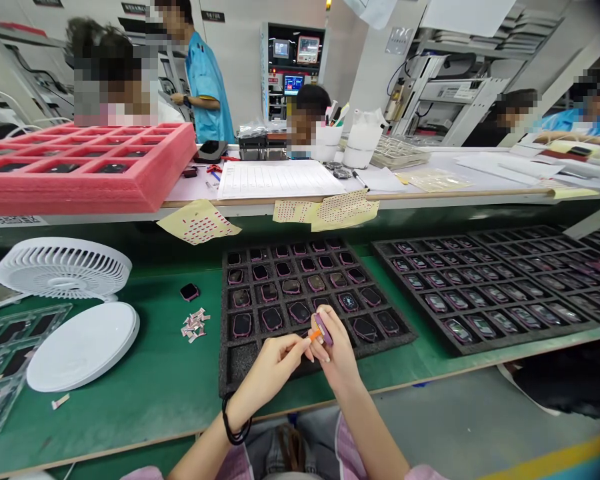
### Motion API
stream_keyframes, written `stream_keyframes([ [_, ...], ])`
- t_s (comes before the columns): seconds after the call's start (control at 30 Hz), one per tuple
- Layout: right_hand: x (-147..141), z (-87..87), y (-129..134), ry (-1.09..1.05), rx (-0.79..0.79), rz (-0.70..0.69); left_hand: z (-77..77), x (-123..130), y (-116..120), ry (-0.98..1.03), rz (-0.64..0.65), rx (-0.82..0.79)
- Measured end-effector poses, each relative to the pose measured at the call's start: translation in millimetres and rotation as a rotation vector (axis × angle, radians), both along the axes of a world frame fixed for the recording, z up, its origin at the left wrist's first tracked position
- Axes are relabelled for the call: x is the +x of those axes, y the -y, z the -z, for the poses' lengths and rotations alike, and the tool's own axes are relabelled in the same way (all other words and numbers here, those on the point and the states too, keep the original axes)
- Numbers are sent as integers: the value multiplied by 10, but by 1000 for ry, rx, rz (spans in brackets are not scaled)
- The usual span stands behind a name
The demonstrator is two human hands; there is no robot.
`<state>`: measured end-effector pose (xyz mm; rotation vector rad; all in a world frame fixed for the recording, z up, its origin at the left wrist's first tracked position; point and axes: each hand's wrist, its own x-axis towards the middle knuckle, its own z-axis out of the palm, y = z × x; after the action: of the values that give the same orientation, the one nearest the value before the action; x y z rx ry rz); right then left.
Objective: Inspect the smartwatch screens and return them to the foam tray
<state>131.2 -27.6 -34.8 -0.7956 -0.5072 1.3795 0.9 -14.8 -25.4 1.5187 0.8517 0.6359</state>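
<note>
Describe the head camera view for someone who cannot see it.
A person's left hand pinches a small orange piece beside a purple device held in the right hand. Below them lies a black foam tray of similar devices, on a green workbench.

Bright, even light puts a soft shadow under the left hand [267, 368]; edges bow outward.

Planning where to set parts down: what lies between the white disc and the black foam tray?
In the head view, a watch body and a pile of pale strips lie on the green mat.
</note>
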Motion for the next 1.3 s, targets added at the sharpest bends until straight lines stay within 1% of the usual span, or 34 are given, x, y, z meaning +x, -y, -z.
stream_keyframes([
  [0.1, 25, 27, 4, 88, 9, 23, -19, -25, -20, -12, 11, -21],
  [0.17, 35, 35, -2, 88, 13, -10, -34, -32, -34, 5, 38, -52],
  [0.27, 23, 38, -21, -64, -10, -128, -28, -10, -43, 73, 68, -97],
  [0.33, 5, 50, -37, -170, -35, -166, 2, 18, -39, 121, 59, -114],
  [0.4, -10, 73, -54, -216, -56, -156, 40, 39, -35, 143, 38, -123],
  [0.53, -15, 114, -65, -203, -74, -129, 95, 38, -59, 118, -6, -115],
  [0.63, -32, 115, -34, -128, -26, -77, 114, 33, -87, 129, -105, -90],
  [0.7, -66, 121, 0, -18, -14, -26, 124, 52, -86, 149, -140, -64],
  [0.77, -102, 146, 32, 115, -34, 11, 132, 84, -68, 149, -125, -39],
  [0.83, -106, 189, 52, 228, -42, 13, 141, 96, -50, 126, -104, -10],
  [0.87, -84, 214, 56, 276, -33, 22, 145, 80, -49, 106, -118, 10],
  [0.93, 22, 260, 58, 377, -2, 84, 154, -27, -78, 61, -185, 47],
  [1.0, 198, 303, 57, 539, 19, 197, 167, -246, -149, -9, -297, 93],
  [1.07, 401, 350, 61, 804, 29, 283, 189, -552, -248, -131, -432, 191],
  [1.1, 496, 378, 65, 967, 34, 289, 204, -716, -300, -236, -517, 267],
  [1.13, 578, 410, 70, 1121, 46, 277, 223, -876, -348, -368, -593, 332],
  [1.2, 697, 480, 78, 1369, 98, 202, 267, -1147, -425, -595, -677, 378],
  [1.3, 762, 548, 86, 1579, 203, 97, 339, -1383, -474, -799, -699, 344],
])
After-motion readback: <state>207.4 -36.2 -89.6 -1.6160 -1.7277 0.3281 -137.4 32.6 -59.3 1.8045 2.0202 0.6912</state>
